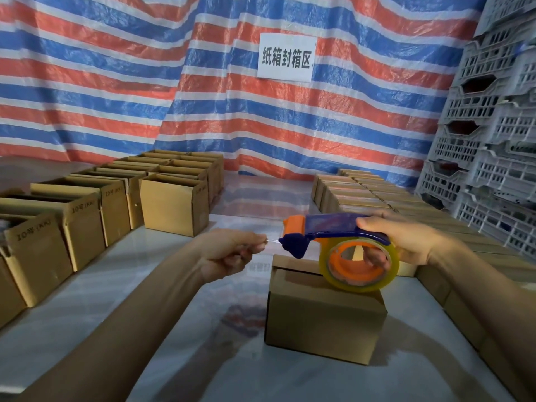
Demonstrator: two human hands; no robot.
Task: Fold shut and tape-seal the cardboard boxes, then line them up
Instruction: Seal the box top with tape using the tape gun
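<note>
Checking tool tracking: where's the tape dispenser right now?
Head view, right of centre: the tape dispenser is held in the right hand over the folded-shut box, while the left hand pinches its tape end.

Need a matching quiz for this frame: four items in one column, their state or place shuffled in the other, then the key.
Column A
1. left hand
2. right hand
3. centre cardboard box
4. cardboard boxes on the left

Column B
a. flaps folded down, below the tape roll
b. tops open, standing in rows
c. pinches the free tape end
d. grips the tape dispenser handle

Pairs: 1-c, 2-d, 3-a, 4-b
</note>
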